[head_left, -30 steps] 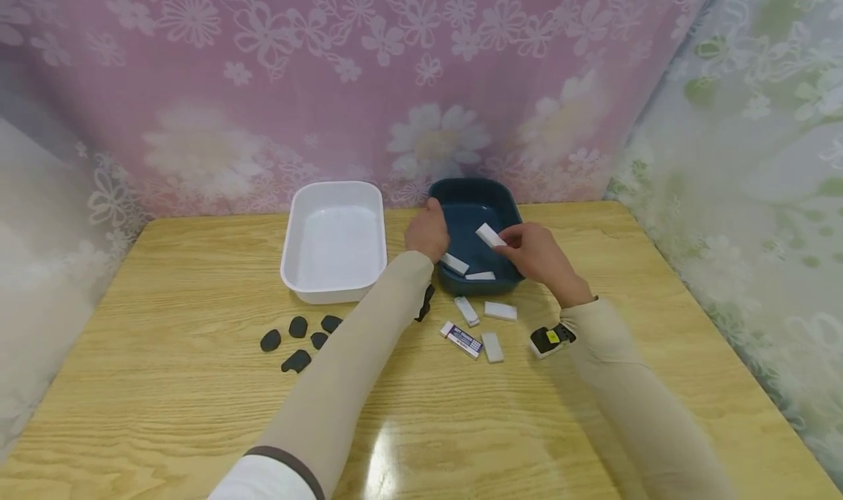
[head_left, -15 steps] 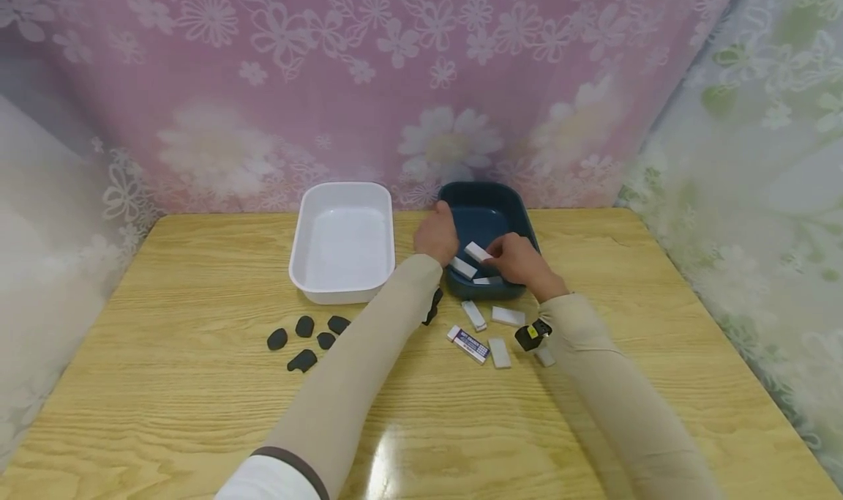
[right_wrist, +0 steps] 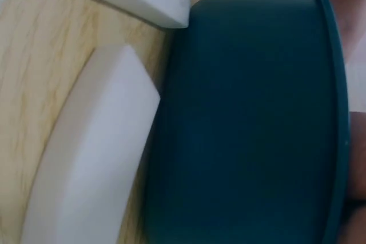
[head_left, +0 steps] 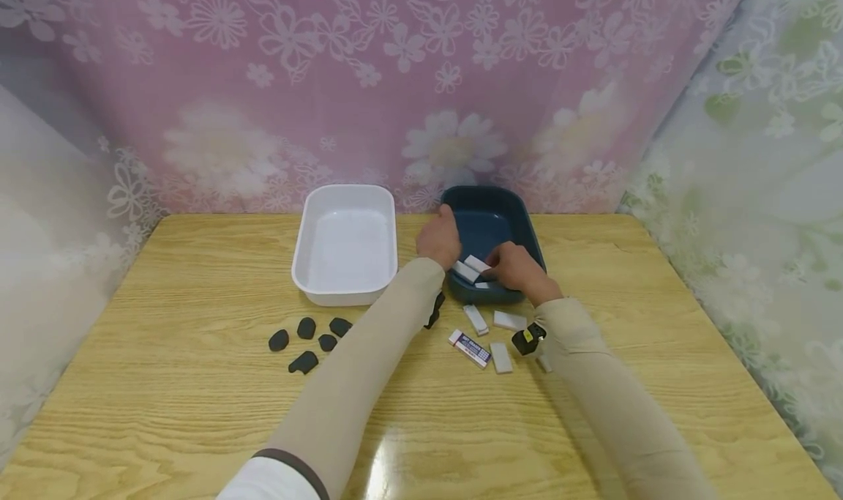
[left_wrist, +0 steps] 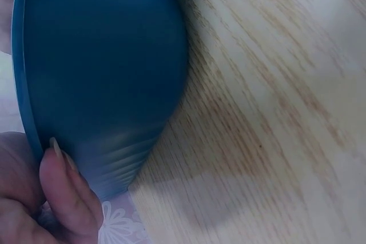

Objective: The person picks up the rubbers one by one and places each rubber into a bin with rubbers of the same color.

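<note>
My left hand [head_left: 437,238] grips the left rim of a dark blue basin [head_left: 470,293]; its fingertips [left_wrist: 64,190] curl over that rim in the left wrist view. Inside the basin, my right hand [head_left: 518,269] pinches a white eraser [head_left: 477,263] low down, close to another white eraser [head_left: 465,272]. Part of a third white piece shows near the basin's front wall. In front of the basin lie several more white erasers [head_left: 502,358], one in a blue printed sleeve [head_left: 470,348]. The right wrist view shows the basin's outer wall [right_wrist: 246,112], but what the right fingers hold is hidden there.
A white basin [head_left: 345,297] stands left of the blue one. Several flat black pieces [head_left: 304,362] lie on the wooden table [head_left: 197,383] in front of it, near the left sleeve. Behind the table hangs a pink floral curtain [head_left: 276,119].
My right hand has moved left and down inside the blue basin with the eraser, bringing it beside the other one. The left hand stays on the rim. The head view has shifted slightly.
</note>
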{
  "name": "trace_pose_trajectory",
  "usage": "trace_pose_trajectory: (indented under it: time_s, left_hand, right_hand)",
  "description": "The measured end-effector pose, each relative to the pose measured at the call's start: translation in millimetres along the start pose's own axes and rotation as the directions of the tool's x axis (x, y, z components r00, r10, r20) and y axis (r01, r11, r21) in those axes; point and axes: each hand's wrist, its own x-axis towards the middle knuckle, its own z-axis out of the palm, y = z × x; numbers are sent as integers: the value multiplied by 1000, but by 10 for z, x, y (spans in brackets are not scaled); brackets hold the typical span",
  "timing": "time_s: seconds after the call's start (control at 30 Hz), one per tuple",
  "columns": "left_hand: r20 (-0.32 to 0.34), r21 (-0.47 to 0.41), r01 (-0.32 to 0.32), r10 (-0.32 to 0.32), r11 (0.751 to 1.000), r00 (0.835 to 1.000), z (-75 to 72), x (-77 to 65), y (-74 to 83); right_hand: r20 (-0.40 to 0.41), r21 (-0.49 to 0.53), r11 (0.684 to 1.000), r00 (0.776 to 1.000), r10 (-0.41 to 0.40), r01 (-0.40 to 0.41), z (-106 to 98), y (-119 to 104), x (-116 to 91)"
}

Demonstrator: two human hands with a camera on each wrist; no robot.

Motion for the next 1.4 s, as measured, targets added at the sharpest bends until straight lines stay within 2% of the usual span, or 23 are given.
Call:
trace_pose_trajectory:
  time_s: [0.13,0.27,0.43,0.5,0.6,0.67,0.73,0.8,0.9,0.97,1.1,1.27,1.4]
  left_hand:
    - [0,1,-3,3,1000,1000,0,-9,9]
    - [-3,4,-9,9,1000,1000,-7,-15,9]
    - [5,-2,-17,17,1000,1000,-10,-24,15]
    - [3,-9,-18,18,1000,1000,-7,-19,18]
    - [-7,-8,-16,16,1000,1000,-1,-5,13]
    - [-14,-7,-11,11,1000,1000,2,2,7]
    - [-14,-7,-9,9,1000,1000,5,4,2]
    - [-12,-8,-11,10,1000,1000,6,2,4]
    - [-5,-5,-15,15,1000,1000,6,-6,13]
    - [-3,-3,-11,11,1000,1000,-8,-8,14]
    - [0,-3,-4,4,1000,1000,-30,-11,17]
    - [0,-2,-20,20,1000,1000,-25,-17,20]
    - [2,0,-34,34,999,999,-20,-32,23]
  right_hand:
    - [-40,33,999,999,-34,35,-11,35,-38]
    - [-173,86,984,975,-141,157,-35,80,-165]
    - [-340,112,942,903,-264,317,-71,181,-481]
    - [-394,94,924,866,-307,370,-95,245,-610]
    - [-458,66,906,819,-345,418,-130,361,-775]
    - [-478,49,905,806,-349,422,-141,459,-870]
    - [-466,40,911,814,-347,411,-135,570,-964]
    - [-420,36,918,839,-346,396,-109,691,-1055]
    - [-303,39,917,879,-369,398,-32,858,-1174]
    - [-218,46,911,894,-391,410,33,940,-1234]
    - [-105,45,903,901,-420,427,167,1042,-1336]
    - [-56,30,910,910,-411,413,240,1077,-1438]
    - [-15,25,901,901,-433,433,246,1062,-1480]
